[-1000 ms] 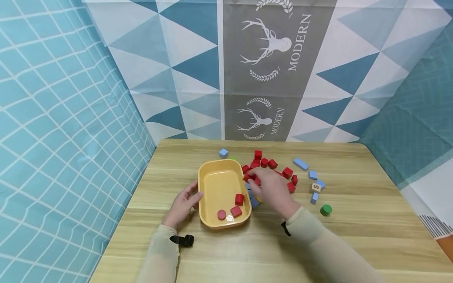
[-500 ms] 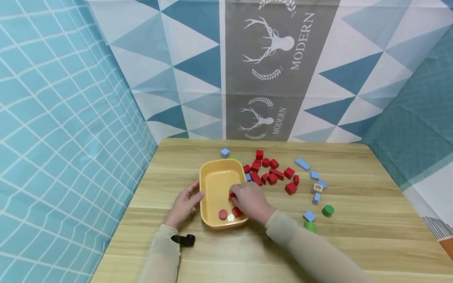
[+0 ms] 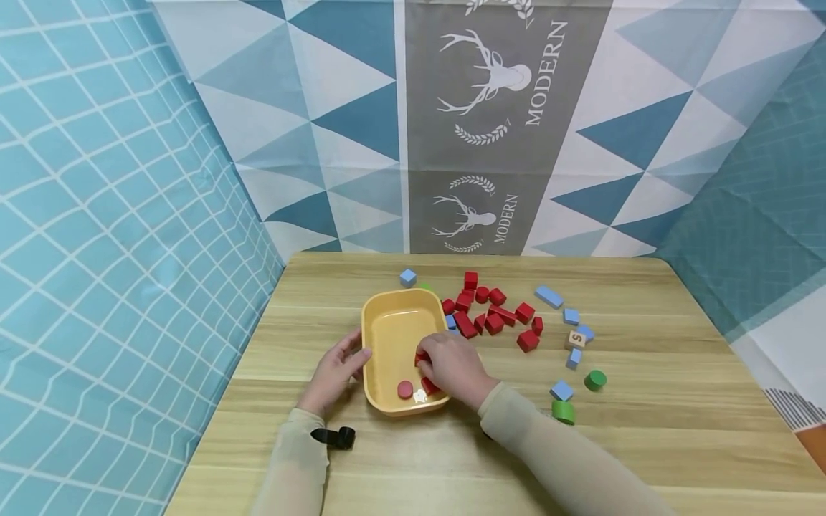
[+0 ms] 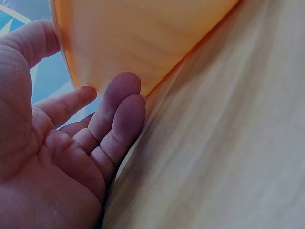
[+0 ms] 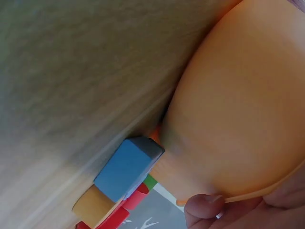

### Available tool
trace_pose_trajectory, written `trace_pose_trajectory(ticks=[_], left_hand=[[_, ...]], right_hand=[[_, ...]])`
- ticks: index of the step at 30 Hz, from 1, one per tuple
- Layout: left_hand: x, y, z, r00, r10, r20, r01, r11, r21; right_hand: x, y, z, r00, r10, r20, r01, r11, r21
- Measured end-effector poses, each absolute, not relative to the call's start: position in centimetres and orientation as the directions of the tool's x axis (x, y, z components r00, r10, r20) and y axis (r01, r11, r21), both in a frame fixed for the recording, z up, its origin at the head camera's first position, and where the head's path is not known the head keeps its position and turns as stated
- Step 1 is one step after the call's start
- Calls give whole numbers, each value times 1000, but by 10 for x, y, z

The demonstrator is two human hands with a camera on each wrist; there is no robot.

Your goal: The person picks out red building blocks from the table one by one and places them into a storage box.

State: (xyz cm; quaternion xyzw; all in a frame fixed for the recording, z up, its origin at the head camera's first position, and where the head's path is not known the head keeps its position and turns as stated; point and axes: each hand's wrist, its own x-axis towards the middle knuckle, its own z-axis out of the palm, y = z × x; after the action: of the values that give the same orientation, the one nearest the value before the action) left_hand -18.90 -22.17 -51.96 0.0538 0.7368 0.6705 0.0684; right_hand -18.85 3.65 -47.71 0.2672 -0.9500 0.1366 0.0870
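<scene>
A yellow plastic tray stands on the wooden table. My left hand holds its left side, thumb at the rim; in the left wrist view the fingertips touch the outer wall. My right hand reaches over the right rim into the tray, a red block at its curled fingertips, mostly covered. A round red block and another red block, partly hidden by the hand, lie on the tray's floor. The right wrist view shows the right thumb near the rim, with the fingertips hidden.
Several red blocks lie scattered right of the tray. Blue blocks, a wooden letter cube and green cylinders are farther right. A blue block sits close against the tray's outer wall. Another blue block lies behind the tray.
My right hand has moved left from the red pile into the tray with a red block, then stayed there over the last half second. The left hand keeps its place at the tray.
</scene>
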Motion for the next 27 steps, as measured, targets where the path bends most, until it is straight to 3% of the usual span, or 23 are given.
trace_pose_trajectory(ticks=[27], left_hand=[[-189, -221, -519, -986, 166, -33, -15, 106, 994]], right_hand=[[-188, 37, -480, -864, -443, 237, -497, 824, -273]])
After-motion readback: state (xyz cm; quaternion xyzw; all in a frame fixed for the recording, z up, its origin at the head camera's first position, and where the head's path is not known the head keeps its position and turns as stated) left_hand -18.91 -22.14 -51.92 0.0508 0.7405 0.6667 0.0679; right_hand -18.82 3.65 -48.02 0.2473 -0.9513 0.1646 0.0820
